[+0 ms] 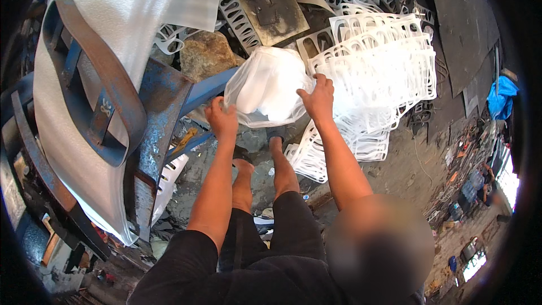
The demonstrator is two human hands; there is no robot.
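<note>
A clear plastic bag (244, 82) is spread wide in front of me, its mouth facing up. Inside it lie smooth white foam pieces (274, 87) with rounded, sole-like outlines. My left hand (222, 117) is closed on the near left part of the bag's rim. On the opposite side, my right hand (319, 97) has its thumb and curled fingers on the rim. Just right of the bag is a large stack of white cut-out foam sheets (375, 70), full of long rounded holes.
At left, a blue metal frame (155, 118) with rusty curved bars supports a big white foam sheet (107, 0). Behind the bag are a rock (208, 55) and a stained square board (273, 12). Dark sheets (463, 28) stand at right, near a blue bag (501, 97). Scraps litter the ground.
</note>
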